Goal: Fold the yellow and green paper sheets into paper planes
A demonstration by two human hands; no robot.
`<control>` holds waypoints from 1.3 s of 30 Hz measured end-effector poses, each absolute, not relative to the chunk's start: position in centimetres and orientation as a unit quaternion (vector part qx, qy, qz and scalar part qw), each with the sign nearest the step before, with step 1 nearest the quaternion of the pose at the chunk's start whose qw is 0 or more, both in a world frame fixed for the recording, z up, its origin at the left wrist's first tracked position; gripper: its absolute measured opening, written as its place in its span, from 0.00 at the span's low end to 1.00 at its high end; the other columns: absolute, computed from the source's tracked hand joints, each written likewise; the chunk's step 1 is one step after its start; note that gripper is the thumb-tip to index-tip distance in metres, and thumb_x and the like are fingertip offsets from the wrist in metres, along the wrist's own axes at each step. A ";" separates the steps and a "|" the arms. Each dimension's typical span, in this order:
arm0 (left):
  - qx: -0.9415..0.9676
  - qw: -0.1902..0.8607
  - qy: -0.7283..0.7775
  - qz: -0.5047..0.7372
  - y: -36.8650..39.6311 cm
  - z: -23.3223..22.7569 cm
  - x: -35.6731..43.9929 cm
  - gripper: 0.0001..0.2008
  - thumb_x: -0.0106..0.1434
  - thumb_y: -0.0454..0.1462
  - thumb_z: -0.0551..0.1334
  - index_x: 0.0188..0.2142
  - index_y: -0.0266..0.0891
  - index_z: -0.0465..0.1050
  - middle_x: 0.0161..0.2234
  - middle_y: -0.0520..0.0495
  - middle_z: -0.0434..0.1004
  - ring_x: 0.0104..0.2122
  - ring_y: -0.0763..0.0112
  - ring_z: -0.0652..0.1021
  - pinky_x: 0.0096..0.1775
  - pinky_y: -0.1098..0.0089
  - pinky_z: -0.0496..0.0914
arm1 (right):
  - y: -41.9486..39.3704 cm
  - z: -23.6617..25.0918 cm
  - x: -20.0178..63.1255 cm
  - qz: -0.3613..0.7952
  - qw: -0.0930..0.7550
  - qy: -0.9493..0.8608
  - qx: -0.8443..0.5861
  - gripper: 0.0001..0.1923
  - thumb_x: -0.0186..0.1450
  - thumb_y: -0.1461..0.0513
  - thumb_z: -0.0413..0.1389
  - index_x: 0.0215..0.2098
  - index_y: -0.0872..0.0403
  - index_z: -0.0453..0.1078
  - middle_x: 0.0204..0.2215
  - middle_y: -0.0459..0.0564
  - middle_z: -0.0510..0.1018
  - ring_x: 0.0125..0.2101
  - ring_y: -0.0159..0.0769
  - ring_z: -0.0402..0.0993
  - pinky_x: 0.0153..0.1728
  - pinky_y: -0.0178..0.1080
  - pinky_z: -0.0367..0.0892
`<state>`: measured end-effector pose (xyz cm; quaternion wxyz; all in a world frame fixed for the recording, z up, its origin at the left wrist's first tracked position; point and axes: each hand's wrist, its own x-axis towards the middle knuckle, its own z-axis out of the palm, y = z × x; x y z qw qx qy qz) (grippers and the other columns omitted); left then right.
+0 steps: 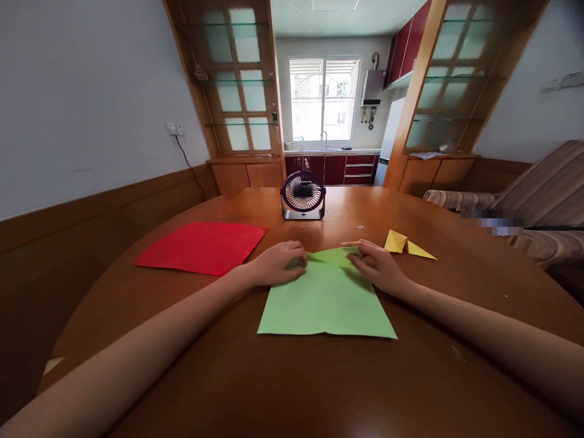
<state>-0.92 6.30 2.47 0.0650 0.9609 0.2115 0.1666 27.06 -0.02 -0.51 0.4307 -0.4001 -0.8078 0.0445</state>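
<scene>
left hand (278, 263) and right hand (376, 264) fingers curled together, pressing the green paper's (326, 301) far edge on the table (292, 377).

Ahead of your hands, the small purple desk fan (303, 194) blocks the middle of the round wooden desk (292, 377). The flat red paper sheet (203, 246) lies left, the folded yellow paper (406, 244) right; near edge stays open.

Wooden table (319, 377): 3 papers (326, 301), fan (303, 194).
</scene>
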 end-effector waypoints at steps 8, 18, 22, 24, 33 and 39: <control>0.962 0.077 0.238 0.106 6.1 1.9 -0.9 0.20 0.69 0.43 0.53 0.56 0.40 0.68 0.58 0.41 0.67 0.57 0.60 0.69 0.57 0.63 0.61 | -0.1 -0.6 27.1 -0.079 0.423 -0.808 -0.403 0.35 0.64 0.64 0.53 0.67 0.49 0.47 0.61 0.59 0.58 0.61 0.52 0.55 0.58 0.59 0.58; 0.947 -0.020 0.314 0.061 6.1 1.6 -0.7 0.24 0.70 0.47 0.50 0.60 0.38 0.63 0.62 0.38 0.61 0.60 0.57 0.66 0.59 0.61 0.59 | -0.8 0.0 26.4 0.015 0.316 -0.896 -0.310 0.10 0.67 0.61 0.53 0.44 0.53 0.74 0.32 0.51 0.79 0.33 0.37 0.75 0.39 0.43 0.69; 0.943 -0.038 0.326 0.053 5.5 2.2 -0.6 0.24 0.70 0.48 0.49 0.58 0.37 0.67 0.56 0.39 0.70 0.55 0.56 0.71 0.54 0.61 0.63 | -0.4 0.1 26.9 0.030 0.321 -0.888 -0.328 0.10 0.67 0.60 0.54 0.43 0.52 0.75 0.33 0.50 0.81 0.35 0.37 0.76 0.43 0.46 0.68; 0.942 -0.043 0.329 0.054 5.0 2.5 -1.0 0.24 0.71 0.49 0.48 0.56 0.38 0.69 0.53 0.40 0.72 0.51 0.56 0.73 0.52 0.60 0.64 | -0.2 0.1 27.2 0.032 0.323 -0.885 -0.333 0.10 0.67 0.59 0.54 0.42 0.52 0.75 0.33 0.50 0.82 0.35 0.37 0.77 0.47 0.48 0.67; 0.924 -0.128 0.358 0.043 2.3 2.4 -2.0 0.27 0.69 0.54 0.48 0.55 0.39 0.70 0.46 0.38 0.75 0.46 0.54 0.75 0.47 0.58 0.65 | -0.2 0.3 27.8 -0.017 0.302 -0.900 -0.314 0.13 0.67 0.60 0.53 0.48 0.50 0.74 0.42 0.51 0.82 0.45 0.40 0.77 0.58 0.54 0.58; 0.892 -0.183 0.410 0.050 1.6 1.9 -1.1 0.30 0.69 0.55 0.46 0.51 0.36 0.73 0.41 0.36 0.75 0.42 0.53 0.74 0.42 0.59 0.66 | -0.9 1.1 27.6 0.053 0.252 -0.942 -0.217 0.27 0.67 0.56 0.56 0.63 0.49 0.60 0.56 0.54 0.73 0.58 0.42 0.67 0.61 0.53 0.55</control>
